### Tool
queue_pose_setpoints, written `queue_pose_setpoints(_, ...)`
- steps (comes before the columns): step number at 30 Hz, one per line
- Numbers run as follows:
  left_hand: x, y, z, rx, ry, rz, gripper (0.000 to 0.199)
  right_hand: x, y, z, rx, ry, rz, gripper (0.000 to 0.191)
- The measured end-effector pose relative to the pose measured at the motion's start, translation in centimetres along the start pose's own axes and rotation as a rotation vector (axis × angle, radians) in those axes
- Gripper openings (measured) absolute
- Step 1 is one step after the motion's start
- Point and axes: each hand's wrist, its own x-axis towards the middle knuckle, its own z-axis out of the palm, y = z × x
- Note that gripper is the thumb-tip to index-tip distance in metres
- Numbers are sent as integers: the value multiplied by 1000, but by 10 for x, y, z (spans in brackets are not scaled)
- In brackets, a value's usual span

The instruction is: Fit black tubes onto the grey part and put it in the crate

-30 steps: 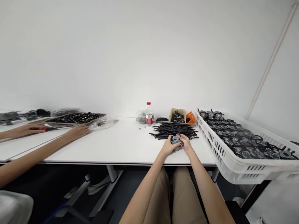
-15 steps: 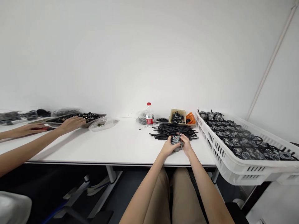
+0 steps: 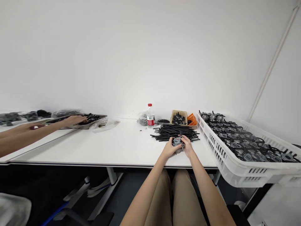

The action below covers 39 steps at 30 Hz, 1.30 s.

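Observation:
A small grey metal carburetor (image 3: pixel 178 142) is held between both hands just above the near part of the white table. My left hand (image 3: pixel 168 148) wraps round its left side, with the thumb across the front. My right hand (image 3: pixel 187 146) grips its right and upper side, the fingertips pinching near a small dark piece at the top; I cannot make out that piece clearly. Right behind the hands lies a loose pile of cut black rubber hoses (image 3: pixel 174 129). The fingers hide much of the carburetor.
To the right stands a white plastic crate (image 3: pixel 256 169) with rows of carburetors. Behind the hoses are a beige bin (image 3: pixel 178 111) of small black parts, an orange basket (image 3: pixel 192 118) and a red-capped bottle (image 3: pixel 150 116). At left, a co-worker's hand (image 3: pixel 74 120) reaches into a metal tray (image 3: pixel 90 125).
My hands and the carburetor have hardly moved. At left, the co-worker's arm has shifted up, and that hand now reaches down into the tray.

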Motion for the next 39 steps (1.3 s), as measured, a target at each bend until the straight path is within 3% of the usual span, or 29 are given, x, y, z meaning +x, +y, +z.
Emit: queue_pose_setpoints(39,0,0,0,2,-7,0,46,-1,0,-1,8,-12,2,35)
